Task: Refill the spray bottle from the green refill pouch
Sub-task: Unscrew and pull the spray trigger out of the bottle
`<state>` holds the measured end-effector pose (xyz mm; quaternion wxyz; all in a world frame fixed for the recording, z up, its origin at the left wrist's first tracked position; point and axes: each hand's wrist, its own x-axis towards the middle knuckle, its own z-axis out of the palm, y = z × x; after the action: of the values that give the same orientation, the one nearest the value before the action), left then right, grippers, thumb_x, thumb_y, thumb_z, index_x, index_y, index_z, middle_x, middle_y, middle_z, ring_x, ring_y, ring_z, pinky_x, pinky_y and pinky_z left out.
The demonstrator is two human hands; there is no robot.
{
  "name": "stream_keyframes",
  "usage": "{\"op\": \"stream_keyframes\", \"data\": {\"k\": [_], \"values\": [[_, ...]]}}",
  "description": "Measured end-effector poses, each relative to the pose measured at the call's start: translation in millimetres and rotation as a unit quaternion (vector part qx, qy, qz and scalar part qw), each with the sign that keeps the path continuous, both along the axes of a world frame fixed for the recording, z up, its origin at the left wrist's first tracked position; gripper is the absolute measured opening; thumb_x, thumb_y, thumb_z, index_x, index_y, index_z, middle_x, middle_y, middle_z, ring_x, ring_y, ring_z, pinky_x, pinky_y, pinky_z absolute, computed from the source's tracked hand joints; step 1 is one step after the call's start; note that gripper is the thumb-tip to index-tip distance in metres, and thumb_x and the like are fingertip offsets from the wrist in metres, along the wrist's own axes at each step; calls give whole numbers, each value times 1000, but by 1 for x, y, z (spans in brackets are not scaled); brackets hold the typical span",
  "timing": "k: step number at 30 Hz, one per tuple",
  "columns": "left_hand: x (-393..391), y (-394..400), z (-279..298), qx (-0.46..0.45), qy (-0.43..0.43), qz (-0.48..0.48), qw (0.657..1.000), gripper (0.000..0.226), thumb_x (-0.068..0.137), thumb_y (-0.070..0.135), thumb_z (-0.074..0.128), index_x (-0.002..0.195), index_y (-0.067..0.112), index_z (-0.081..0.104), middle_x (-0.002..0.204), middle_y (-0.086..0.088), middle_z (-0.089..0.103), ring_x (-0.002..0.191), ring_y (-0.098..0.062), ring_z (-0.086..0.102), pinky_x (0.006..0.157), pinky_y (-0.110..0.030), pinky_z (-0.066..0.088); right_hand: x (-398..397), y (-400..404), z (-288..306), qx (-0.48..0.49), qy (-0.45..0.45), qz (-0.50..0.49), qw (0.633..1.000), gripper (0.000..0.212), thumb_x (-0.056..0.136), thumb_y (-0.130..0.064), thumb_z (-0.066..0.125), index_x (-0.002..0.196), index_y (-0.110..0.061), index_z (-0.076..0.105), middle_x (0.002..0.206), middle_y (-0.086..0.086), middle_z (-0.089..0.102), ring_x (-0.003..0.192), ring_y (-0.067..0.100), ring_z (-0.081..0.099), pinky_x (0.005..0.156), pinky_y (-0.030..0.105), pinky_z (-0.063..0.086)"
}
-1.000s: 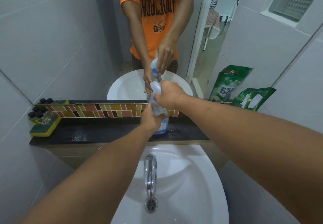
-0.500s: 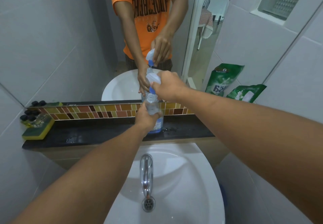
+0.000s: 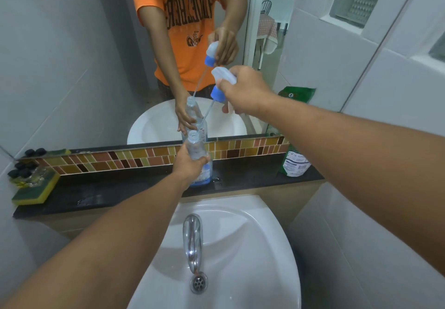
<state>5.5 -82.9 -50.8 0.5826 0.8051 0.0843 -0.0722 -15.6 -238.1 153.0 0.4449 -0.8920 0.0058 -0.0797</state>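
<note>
A: What's changed since a moment ago?
B: The spray head is now lifting clear; its dip tube is trailing into the open neck.
A: And the hands?
B: The right hand is gripping the head, fingers closed. The left hand is clamping the spray bottle on the far black ledge.
A: The green refill pouch?
B: Standing at the ledge's right end.

The orange shirt, mirrored above the sink, bears reversed dark lettering, not fully legible. The green refill pouch label print is too small to read.
</note>
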Motion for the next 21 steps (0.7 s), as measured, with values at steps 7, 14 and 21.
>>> {"op": "stream_keyframes", "data": {"k": [7, 14, 21], "values": [[1, 2, -2, -1, 2, 0, 1000, 65, 83, 23, 80, 138, 30, 46, 128, 3, 60, 119, -26, 57, 101, -52, 49, -7, -41, 19, 71, -41, -72, 994, 16, 98, -33, 55, 91, -19, 61, 81, 8, 71, 57, 25, 74, 49, 40, 58], [2, 2, -3, -10, 5, 0, 1000, 65, 82, 24, 81, 137, 32, 47, 127, 3, 61, 118, -25, 58, 96, -48, 50, -9, -78, 12, 167, -23, -139, 976, 23, 94, -34, 55, 97, -12, 58, 63, 20, 71, 63, 26, 76, 42, 27, 50], [1, 3, -3, -7, 3, 1, 1000, 66, 82, 24, 81, 138, 30, 47, 126, 4, 60, 118, -25, 58, 99, -50, 49, -12, -103, -9, 187, -20, -194, 963, 19, 90, -30, 53, 95, -13, 57, 60, 18, 70, 63, 26, 76, 41, 27, 50]]}}
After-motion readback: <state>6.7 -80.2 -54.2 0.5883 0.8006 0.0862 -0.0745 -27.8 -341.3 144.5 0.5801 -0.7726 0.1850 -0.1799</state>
